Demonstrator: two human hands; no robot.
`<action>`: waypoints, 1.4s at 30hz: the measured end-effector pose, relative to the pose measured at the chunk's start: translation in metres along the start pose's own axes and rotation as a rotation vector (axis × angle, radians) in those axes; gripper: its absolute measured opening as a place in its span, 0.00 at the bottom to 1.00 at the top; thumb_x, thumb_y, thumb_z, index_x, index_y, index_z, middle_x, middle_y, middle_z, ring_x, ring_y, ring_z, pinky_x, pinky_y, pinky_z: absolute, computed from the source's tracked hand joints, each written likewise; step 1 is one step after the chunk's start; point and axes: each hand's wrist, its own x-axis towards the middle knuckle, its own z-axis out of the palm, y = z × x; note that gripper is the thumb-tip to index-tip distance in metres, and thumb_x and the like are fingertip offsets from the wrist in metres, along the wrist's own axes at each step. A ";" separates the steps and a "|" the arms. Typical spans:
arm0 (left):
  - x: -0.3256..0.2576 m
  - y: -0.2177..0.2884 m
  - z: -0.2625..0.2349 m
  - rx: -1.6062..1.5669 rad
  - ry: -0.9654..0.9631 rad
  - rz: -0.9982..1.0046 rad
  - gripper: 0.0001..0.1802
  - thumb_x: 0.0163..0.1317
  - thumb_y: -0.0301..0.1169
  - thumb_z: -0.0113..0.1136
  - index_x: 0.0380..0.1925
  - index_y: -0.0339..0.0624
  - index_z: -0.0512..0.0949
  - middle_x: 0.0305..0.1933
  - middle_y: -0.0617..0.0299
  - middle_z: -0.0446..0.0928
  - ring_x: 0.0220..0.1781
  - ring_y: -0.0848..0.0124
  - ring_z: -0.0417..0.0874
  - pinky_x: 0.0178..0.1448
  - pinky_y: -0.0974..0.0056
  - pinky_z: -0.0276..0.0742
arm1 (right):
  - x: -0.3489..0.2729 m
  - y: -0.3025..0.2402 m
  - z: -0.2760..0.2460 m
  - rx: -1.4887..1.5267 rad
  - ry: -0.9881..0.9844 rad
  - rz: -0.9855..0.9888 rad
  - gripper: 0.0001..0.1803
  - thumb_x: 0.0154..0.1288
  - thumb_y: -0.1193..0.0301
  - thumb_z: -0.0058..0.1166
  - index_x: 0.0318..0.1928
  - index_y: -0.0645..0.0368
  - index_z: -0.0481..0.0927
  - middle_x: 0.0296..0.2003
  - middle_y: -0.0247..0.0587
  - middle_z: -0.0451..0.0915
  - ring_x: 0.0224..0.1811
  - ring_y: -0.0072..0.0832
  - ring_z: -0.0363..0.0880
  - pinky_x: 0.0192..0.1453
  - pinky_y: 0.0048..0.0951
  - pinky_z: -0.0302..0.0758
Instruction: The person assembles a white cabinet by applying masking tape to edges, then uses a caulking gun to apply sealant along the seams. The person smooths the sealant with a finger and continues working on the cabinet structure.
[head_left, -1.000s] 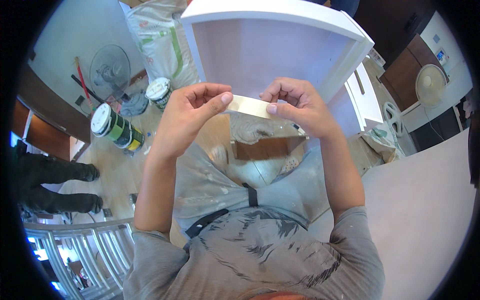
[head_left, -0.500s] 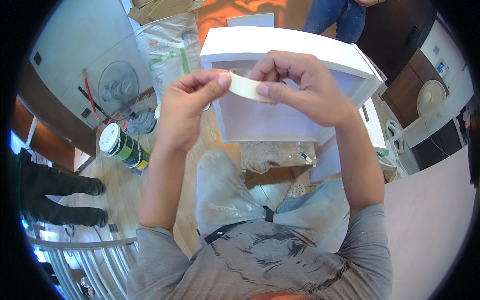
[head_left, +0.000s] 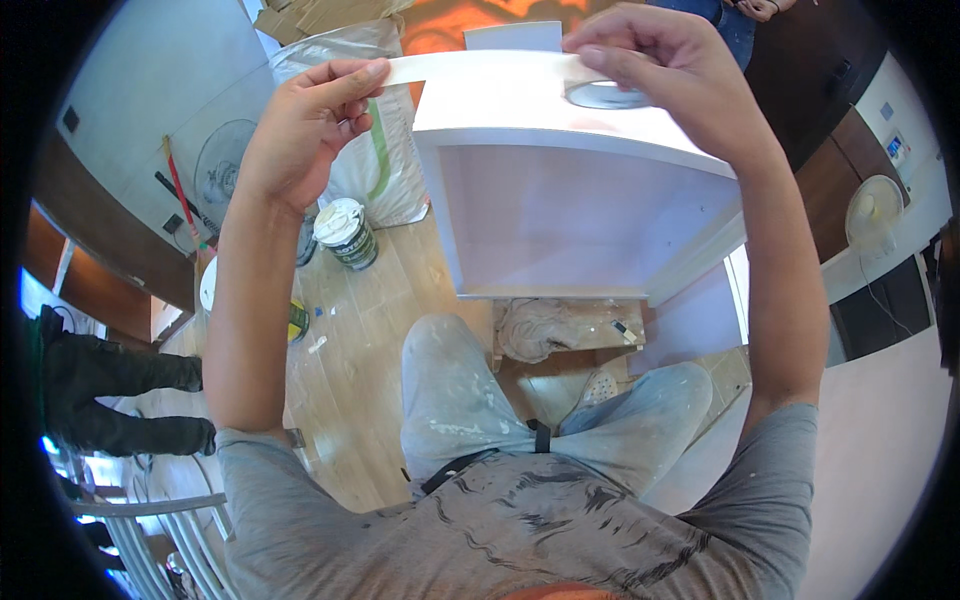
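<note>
My left hand (head_left: 310, 130), raised over the near left of the white open-fronted cabinet (head_left: 590, 215), pinches the free end of a pale masking tape strip (head_left: 405, 70). The strip stretches across toward my right hand (head_left: 685, 80), above the cabinet's top. That hand has its fingers curled round the tape roll (head_left: 605, 96), whose ring shows below the fingers. Against the white top the strip's edges are hard to make out, and I cannot tell whether it touches the surface.
Paint buckets (head_left: 346, 236) stand on the wooden floor at left, near a white sack (head_left: 400, 150). A low wooden stool (head_left: 580, 340) with a rag is below the cabinet. One person (head_left: 120, 390) stands at left, another beyond the cabinet. A fan (head_left: 873, 215) is at right.
My hands have moved apart and upward, the left to the left and the right to the right. A length of tape now runs off the roll between them.
</note>
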 end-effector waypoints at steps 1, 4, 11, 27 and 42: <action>0.002 -0.004 -0.002 0.038 -0.018 -0.030 0.13 0.69 0.38 0.72 0.45 0.42 0.85 0.39 0.71 0.81 0.38 0.82 0.75 0.47 0.72 0.72 | -0.004 0.018 -0.014 -0.107 -0.014 -0.028 0.14 0.73 0.66 0.66 0.50 0.63 0.89 0.33 0.32 0.85 0.36 0.16 0.80 0.43 0.20 0.76; 0.005 -0.015 -0.005 0.140 -0.050 -0.092 0.13 0.68 0.38 0.73 0.46 0.43 0.85 0.39 0.71 0.81 0.38 0.82 0.75 0.46 0.72 0.72 | -0.005 0.027 -0.021 -0.297 -0.046 -0.004 0.13 0.72 0.63 0.67 0.45 0.62 0.91 0.34 0.33 0.86 0.36 0.18 0.81 0.44 0.22 0.78; 0.013 -0.011 0.000 0.332 -0.045 -0.099 0.14 0.62 0.39 0.77 0.39 0.41 0.88 0.36 0.67 0.84 0.35 0.81 0.75 0.44 0.71 0.73 | 0.019 -0.035 -0.006 -0.559 -0.313 0.285 0.11 0.63 0.71 0.68 0.43 0.63 0.91 0.37 0.43 0.90 0.36 0.28 0.86 0.46 0.27 0.80; 0.018 -0.005 0.011 0.373 -0.122 -0.242 0.16 0.62 0.37 0.79 0.39 0.35 0.88 0.38 0.61 0.86 0.40 0.74 0.84 0.47 0.66 0.82 | 0.028 -0.009 0.002 -0.888 -0.338 0.160 0.07 0.54 0.71 0.71 0.30 0.62 0.90 0.25 0.48 0.86 0.28 0.38 0.86 0.39 0.37 0.83; 0.019 -0.014 0.004 0.375 -0.142 -0.262 0.16 0.61 0.38 0.80 0.37 0.36 0.88 0.34 0.63 0.86 0.34 0.75 0.83 0.44 0.68 0.82 | 0.030 -0.001 0.013 -0.974 -0.338 0.135 0.07 0.52 0.72 0.70 0.33 0.58 0.92 0.29 0.47 0.88 0.34 0.40 0.89 0.42 0.40 0.85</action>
